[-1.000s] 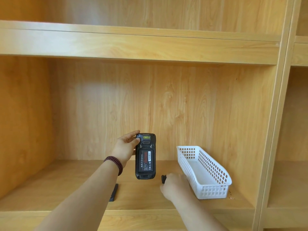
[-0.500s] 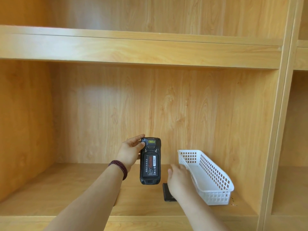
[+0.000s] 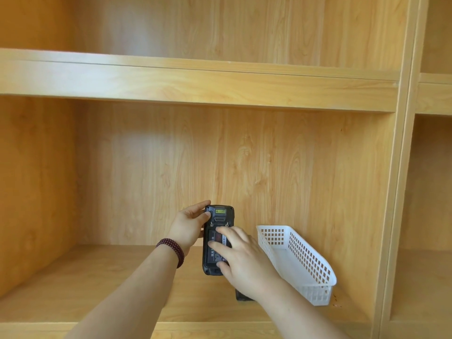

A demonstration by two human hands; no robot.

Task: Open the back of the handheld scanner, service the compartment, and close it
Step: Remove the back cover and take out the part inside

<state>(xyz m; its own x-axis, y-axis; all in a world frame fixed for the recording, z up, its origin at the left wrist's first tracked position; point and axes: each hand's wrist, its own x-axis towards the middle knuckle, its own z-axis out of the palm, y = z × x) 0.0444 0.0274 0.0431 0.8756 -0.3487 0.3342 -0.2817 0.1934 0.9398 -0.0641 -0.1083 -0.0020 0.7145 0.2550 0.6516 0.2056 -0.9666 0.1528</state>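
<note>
At the far left the wooden side wall (image 3: 36, 192) of the cubby stands well apart from the work, and the shelf (image 3: 97, 277) in front of it gives plenty of open room on that side. The left hand (image 3: 188, 226) holds the handheld scanner (image 3: 217, 241) upright above the shelf, back facing the camera; its thumb curls over the upper left corner and the palm sits against the left edge, while the other fingers are hidden behind the body. A beaded bracelet (image 3: 171, 250) circles that wrist.

The back cover is already off, so the battery (image 3: 215, 250) with its label shows in the open compartment. This looks like the servicing step: the right hand (image 3: 242, 263) lies over the battery with its fingers (image 3: 225, 232) spread and pressing flat on the label, the thumb down by the lower edge. Whether it is seating the battery or about to lift it out I cannot tell. Either way, the next move calls for a firm counter-hold from the left hand and a catch at the battery's lower edge.

Just below the right wrist a dark flat piece (image 3: 242, 296), probably the cover, lies on the shelf. Right of it stands a white slotted basket (image 3: 308, 265), near the right hand; beyond that the cabinet upright (image 3: 396, 216) closes the space, so the room for moving lies leftward.
</note>
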